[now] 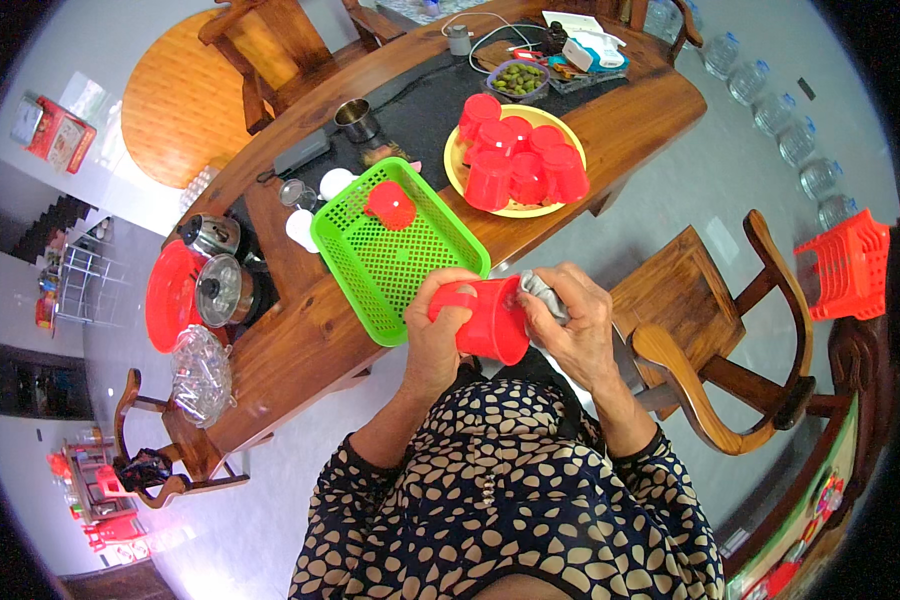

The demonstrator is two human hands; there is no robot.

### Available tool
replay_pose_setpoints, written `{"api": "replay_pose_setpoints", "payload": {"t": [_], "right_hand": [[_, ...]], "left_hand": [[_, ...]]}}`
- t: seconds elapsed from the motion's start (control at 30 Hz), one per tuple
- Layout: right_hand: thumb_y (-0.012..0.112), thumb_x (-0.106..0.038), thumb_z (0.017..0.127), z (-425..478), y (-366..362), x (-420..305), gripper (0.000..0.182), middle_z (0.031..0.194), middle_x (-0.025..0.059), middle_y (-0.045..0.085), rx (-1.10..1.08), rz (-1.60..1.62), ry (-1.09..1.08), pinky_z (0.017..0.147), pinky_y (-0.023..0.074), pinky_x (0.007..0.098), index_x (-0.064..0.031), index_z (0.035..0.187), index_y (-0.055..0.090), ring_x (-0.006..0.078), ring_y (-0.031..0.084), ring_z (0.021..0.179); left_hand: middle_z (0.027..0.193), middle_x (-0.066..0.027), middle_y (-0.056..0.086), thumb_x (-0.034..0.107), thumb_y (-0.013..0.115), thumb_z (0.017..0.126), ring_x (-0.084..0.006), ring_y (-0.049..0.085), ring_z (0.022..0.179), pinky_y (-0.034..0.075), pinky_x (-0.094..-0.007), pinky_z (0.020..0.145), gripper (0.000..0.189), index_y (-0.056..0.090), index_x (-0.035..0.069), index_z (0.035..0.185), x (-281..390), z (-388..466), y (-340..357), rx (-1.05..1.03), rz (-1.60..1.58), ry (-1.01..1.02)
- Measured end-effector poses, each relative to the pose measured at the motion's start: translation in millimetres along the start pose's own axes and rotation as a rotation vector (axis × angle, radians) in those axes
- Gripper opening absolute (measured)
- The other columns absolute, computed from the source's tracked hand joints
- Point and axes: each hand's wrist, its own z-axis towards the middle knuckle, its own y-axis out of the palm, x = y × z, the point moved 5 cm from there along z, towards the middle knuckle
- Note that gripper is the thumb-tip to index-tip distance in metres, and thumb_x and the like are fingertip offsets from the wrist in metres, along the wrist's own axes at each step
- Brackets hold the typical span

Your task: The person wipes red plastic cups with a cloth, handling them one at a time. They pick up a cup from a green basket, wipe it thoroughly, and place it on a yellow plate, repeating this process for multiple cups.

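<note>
My left hand [436, 330] grips a red plastic mug [489, 319] by its handle side, tilted so its mouth faces right. At that mouth my right hand [576, 322] pinches a crumpled grey cloth [544, 296] against the rim. Just beyond the left hand, a green plastic basket [328, 259] rests on the table edge, with one red mug [391, 205] inside at its far end. Farther off to the right, a yellow round tray [456, 176] carries several red mugs [527, 178], mostly upside down. The inside of the held mug is hidden from me.
A wooden table [300, 352] with a dark inlay curves ahead. White cups [300, 229], a metal cup [355, 120], a bowl of green fruit [517, 79] and a glass-lidded pot [225, 289] stand on it. A wooden chair [682, 300] is close on my right.
</note>
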Motion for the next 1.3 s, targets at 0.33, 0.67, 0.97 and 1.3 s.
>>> {"api": "replay_pose_setpoints", "payload": {"t": [0.33, 0.67, 0.97, 1.3], "right_hand": [[0.067, -0.009, 0.079, 9.5, 5.6, -8.8, 0.016, 0.077, 0.0150, 0.060, -0.037, -0.019, -0.036, 0.059, 0.0482, 0.0352, 0.0010, 0.090, 0.064, 0.0289, 0.061, 0.066], [0.066, -0.014, 0.080, -18.2, 11.2, 9.1, 0.018, 0.074, 0.0159, 0.062, -0.127, 0.201, 0.334, 0.059, 0.0471, 0.0351, 0.0024, 0.087, 0.065, 0.0269, 0.061, 0.064], [0.066, -0.011, 0.079, 9.8, 7.0, -1.5, 0.017, 0.078, 0.0148, 0.061, -0.065, 0.059, -0.012, 0.061, 0.0481, 0.0354, 0.0021, 0.090, 0.065, 0.0280, 0.061, 0.068], [0.064, -0.019, 0.081, -0.3, 13.8, 9.9, 0.022, 0.075, 0.0181, 0.062, -0.110, 0.064, 0.182, 0.059, 0.0474, 0.0368, 0.0031, 0.084, 0.065, 0.0304, 0.061, 0.065]], "left_hand": [[0.094, -0.0072, 0.057, 0.002, 0.053, 0.082, -0.0106, 0.056, 0.081, 0.048, -0.0227, 0.071, 0.023, 0.056, 0.001, 0.104, 9.9, -2.7, -5.6, 0.054, -0.072, 0.148], [0.096, -0.0057, 0.057, 0.003, 0.056, 0.082, -0.0105, 0.054, 0.086, 0.046, -0.0236, 0.079, 0.022, 0.057, 0.001, 0.104, 6.6, 1.7, -14.5, 0.070, 0.006, 0.210], [0.095, -0.0064, 0.059, 0.000, 0.053, 0.080, -0.0102, 0.057, 0.082, 0.048, -0.0228, 0.073, 0.023, 0.057, 0.001, 0.102, 0.1, -1.4, -9.9, 0.020, -0.042, 0.018], [0.100, -0.0047, 0.056, 0.005, 0.058, 0.082, -0.0115, 0.054, 0.086, 0.045, -0.0239, 0.078, 0.021, 0.056, 0.002, 0.103, 7.9, 2.1, -17.3, 0.100, 0.110, 0.239]]}}
